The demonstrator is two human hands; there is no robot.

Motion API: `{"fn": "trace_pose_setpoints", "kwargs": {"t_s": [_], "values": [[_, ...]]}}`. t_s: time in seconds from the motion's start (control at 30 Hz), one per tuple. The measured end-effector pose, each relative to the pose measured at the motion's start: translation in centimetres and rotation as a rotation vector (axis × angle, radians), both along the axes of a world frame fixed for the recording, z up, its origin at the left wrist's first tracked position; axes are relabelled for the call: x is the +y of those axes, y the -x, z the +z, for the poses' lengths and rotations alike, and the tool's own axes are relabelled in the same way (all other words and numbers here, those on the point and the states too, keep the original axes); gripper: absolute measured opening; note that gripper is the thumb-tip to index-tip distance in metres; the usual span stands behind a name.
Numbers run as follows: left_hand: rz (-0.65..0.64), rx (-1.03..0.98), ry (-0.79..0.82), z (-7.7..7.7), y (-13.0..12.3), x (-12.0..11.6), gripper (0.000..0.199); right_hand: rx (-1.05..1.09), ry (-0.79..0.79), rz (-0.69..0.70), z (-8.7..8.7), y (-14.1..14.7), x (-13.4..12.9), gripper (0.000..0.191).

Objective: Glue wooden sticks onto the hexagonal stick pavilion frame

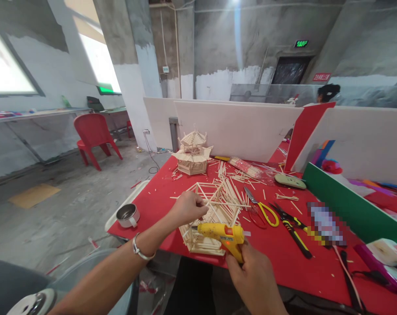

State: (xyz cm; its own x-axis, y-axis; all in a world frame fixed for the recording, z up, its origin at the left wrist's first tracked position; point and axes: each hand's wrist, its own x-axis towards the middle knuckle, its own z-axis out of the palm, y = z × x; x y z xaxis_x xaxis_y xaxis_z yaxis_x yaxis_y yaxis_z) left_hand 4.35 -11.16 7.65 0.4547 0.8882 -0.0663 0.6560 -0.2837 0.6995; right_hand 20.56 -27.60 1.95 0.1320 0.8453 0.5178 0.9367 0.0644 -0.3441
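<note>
Stick frame [218, 212] lies beneath the left hand [187, 209] and just ahead of the right hand [254, 271], its near side close to the front edge of the red table [159, 197]. Left of the left hand, bare red surface runs to one metal cup [128, 215] near the table's left edge; right of the right hand, more bare surface reaches one pair of pliers [293, 232], with a green board [349, 201] walling the space beyond. Pale, slim sticks make up the frame, with an openwork top and close-laid rows lower down. The two hands are apart: the right is wrapped around the handle of one yellow glue gun [220, 232], nozzle under the left hand, whose thumb and fingers are drawn together; whether they grip a stick, I cannot tell. Beyond the left hand stands one tiered stick tower [193, 153]. Ahead of the right hand lies one pair of yellow-handled scissors [267, 214], and farther off, loose sticks [229, 186] too many to count.
</note>
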Motion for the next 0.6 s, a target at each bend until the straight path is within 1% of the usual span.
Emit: {"fn": "trace_pose_setpoints", "kwargs": {"t_s": [0.17,0.4,0.6], "values": [[-0.003,0.019,-0.002,-0.08,0.02,0.10,0.023,0.000,-0.021,0.021,0.20,0.03,0.14,0.020],[0.002,0.031,0.006,0.58,-0.11,-0.19,0.023,-0.010,-0.037,0.010,0.17,0.02,0.17,0.020],[0.003,0.029,-0.013,0.72,-0.10,-0.41,0.024,-0.003,-0.048,0.009,0.22,0.00,0.18,0.021]]}}
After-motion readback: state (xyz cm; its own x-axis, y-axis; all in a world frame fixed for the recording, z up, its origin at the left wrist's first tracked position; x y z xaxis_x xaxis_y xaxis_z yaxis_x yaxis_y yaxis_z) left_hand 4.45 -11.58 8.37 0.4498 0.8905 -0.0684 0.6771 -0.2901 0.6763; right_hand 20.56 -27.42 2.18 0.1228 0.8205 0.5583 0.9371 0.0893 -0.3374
